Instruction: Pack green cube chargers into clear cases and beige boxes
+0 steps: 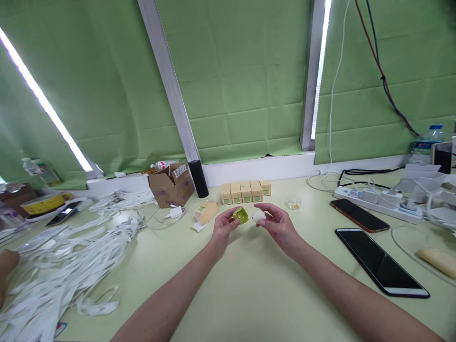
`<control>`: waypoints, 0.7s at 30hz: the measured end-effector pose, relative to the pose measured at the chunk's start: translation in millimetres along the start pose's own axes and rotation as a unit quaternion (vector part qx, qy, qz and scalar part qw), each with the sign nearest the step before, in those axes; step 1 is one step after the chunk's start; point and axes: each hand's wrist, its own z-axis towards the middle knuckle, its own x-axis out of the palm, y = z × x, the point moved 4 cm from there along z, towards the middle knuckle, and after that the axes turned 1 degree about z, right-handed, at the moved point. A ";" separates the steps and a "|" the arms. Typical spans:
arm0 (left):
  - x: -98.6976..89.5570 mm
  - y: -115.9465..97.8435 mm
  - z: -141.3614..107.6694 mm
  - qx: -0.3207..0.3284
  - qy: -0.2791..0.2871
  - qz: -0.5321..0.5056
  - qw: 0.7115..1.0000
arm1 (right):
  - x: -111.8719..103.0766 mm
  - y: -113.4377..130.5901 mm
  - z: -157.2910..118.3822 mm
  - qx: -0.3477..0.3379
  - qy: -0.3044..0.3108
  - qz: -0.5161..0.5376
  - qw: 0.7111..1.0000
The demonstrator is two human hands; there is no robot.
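Observation:
Near the middle of the table, my left hand (pixel 224 226) grips a small olive-green hollow case (pixel 241 215) between thumb and fingers, its open side facing me. Just to the right, my right hand (pixel 277 222) pinches a small white rounded piece (pixel 258 217); its exact kind is too small to tell. A narrow gap separates the two pieces. Beyond my hands stands a row of small kraft-paper boxes (pixel 246 193) with green labels. An opened, flattened kraft box (pixel 205 213) lies left of my left hand. A small clear dish (pixel 293 203) with something yellow inside sits to the right.
White strips (pixel 81 251) cover the left side, where another person's hand (pixel 7 261) reaches in. An open cardboard box (pixel 171 186) and black cylinder (pixel 198 178) stand at the back. Right are a tablet (pixel 381 261), a phone (pixel 359 214) and a power strip (pixel 379 203) with cables.

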 end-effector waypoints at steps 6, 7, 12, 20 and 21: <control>-2.3 2.9 -0.1 0.012 -0.001 0.056 0.998 | -1.1 -3.5 0.0 -0.043 -0.033 -0.068 0.996; -2.1 2.7 -0.3 0.014 -0.002 0.067 0.998 | -1.8 -5.5 1.1 -0.038 -0.039 -0.072 0.996; 1.8 -2.4 -2.0 0.026 -0.005 0.117 0.993 | -4.5 -12.9 7.0 -0.022 -0.062 -0.093 0.994; 4.6 -6.5 -2.8 0.044 -0.019 0.179 0.983 | -3.7 -16.4 7.5 -0.013 -0.062 -0.113 0.992; 4.5 -6.4 -2.7 0.045 -0.022 0.185 0.981 | -3.5 -17.0 7.6 -0.014 -0.063 -0.114 0.991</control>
